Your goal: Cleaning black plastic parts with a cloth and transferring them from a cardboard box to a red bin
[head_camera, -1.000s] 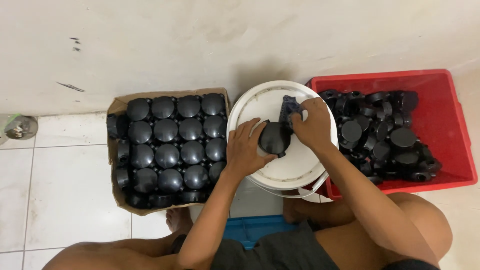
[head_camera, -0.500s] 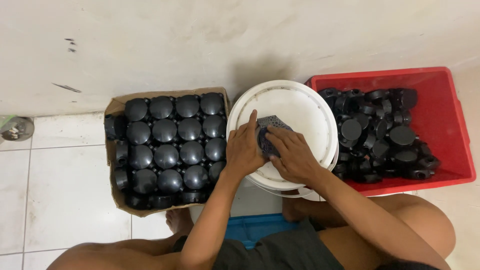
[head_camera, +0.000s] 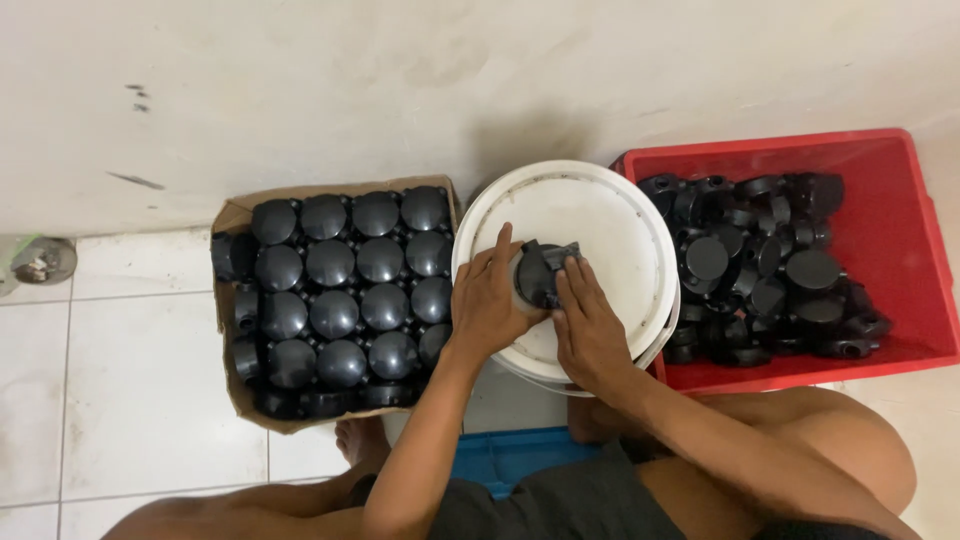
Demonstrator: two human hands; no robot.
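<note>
Black round cover (head_camera: 538, 272) gripped in both my hands on the white bucket lid (head_camera: 610, 215).
Left hand (head_camera: 487, 300) steadies it; right hand (head_camera: 585, 325) presses; seating seems underway; firm, even pressure looks needed next.

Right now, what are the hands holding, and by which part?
Both hold one round black plastic part over the white bucket lid: left hand on its left edge, right hand with fingers on its lower right side.

A lidded bucket (head_camera: 600, 215) stands at centre; a cardboard box (head_camera: 232, 215) of round boxes (head_camera: 334, 312) lies at nine o'clock, a crate (head_camera: 900, 250) of loose parts (head_camera: 770, 270) at three o'clock.
</note>
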